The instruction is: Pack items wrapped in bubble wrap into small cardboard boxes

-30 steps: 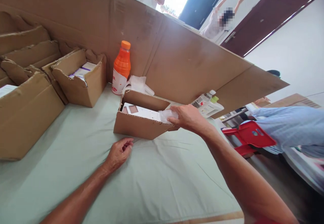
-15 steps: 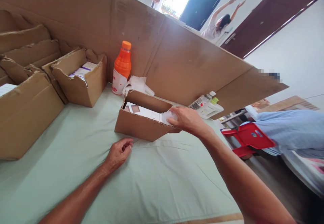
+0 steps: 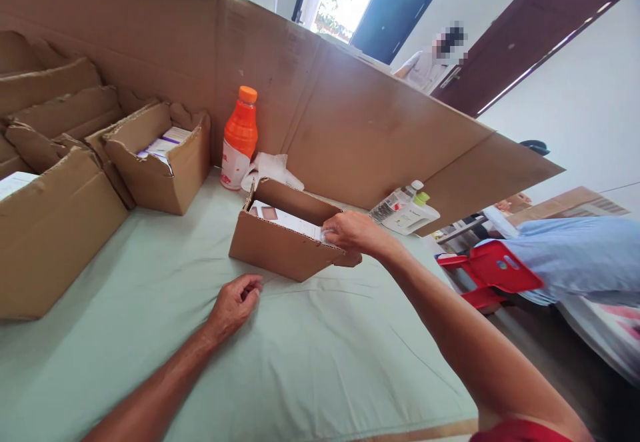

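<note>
**Hands at the carton on a pale green cloth**

A pale green cloth (image 3: 320,355), softly creased, covers the table before a tall wall of corrugated cardboard (image 3: 350,115). We see our right hand (image 3: 350,234) deeper in the small brown carton (image 3: 280,245) than a second ago, fingers now closed on the crinkly clear wrap over its flat white packets (image 3: 287,221). Our left hand (image 3: 235,302) has stayed put, loosely curled and holding nothing, resting on the cloth just before the carton. An orange plastic bottle (image 3: 240,139) stands upright behind it; another torn carton (image 3: 160,162) sits at left.
</note>
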`<state>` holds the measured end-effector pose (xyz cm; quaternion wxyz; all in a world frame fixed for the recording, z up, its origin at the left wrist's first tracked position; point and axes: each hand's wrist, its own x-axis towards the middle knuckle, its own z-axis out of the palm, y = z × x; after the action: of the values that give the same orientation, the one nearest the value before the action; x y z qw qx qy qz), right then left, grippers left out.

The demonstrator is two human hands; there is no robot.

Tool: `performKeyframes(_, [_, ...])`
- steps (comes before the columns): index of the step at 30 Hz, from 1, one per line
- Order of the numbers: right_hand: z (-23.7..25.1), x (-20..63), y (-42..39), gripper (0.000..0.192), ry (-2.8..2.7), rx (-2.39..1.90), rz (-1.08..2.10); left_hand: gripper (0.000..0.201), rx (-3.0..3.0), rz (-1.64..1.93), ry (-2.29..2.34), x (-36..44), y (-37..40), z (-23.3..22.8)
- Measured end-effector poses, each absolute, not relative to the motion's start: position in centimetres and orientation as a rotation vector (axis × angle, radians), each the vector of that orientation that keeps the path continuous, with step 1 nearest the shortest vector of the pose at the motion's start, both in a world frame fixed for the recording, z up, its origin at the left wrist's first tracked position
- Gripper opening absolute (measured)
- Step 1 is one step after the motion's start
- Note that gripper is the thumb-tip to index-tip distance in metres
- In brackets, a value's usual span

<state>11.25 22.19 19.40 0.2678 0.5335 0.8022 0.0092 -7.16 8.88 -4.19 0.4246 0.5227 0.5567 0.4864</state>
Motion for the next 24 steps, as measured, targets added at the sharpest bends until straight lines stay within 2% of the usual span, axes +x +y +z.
performKeyframes(6, [17.7, 11.9, 22.2, 0.024, 2.255, 1.423, -0.003, 0.03, 1.265, 1.303, 1.457, -7.0, 8.7, -4.0])
performKeyframes(11, [18.1, 12.2, 22.4, 0.022, 2.275, 1.435, -0.115, 0.035, 1.136, 1.496, 1.707, -8.6, 8.7, -3.5])
performKeyframes(15, [19.5, 14.0, 22.8, 0.03, 2.378, 1.406, -0.421, 0.055, 1.17, 1.638, 1.844, -9.6, 9.5, -3.7])
performKeyframes(19, [19.1, 14.5, 22.9, 0.011, 2.367, 1.397, -0.559, 0.082, 1.315, 1.57, 1.684, -9.5, 10.2, -4.4])
performKeyframes(24, [17.7, 13.5, 22.9, 0.014, 2.376, 1.381, -0.592, 0.084, 1.238, 1.477, 1.593, -9.2, 10.2, -4.6])
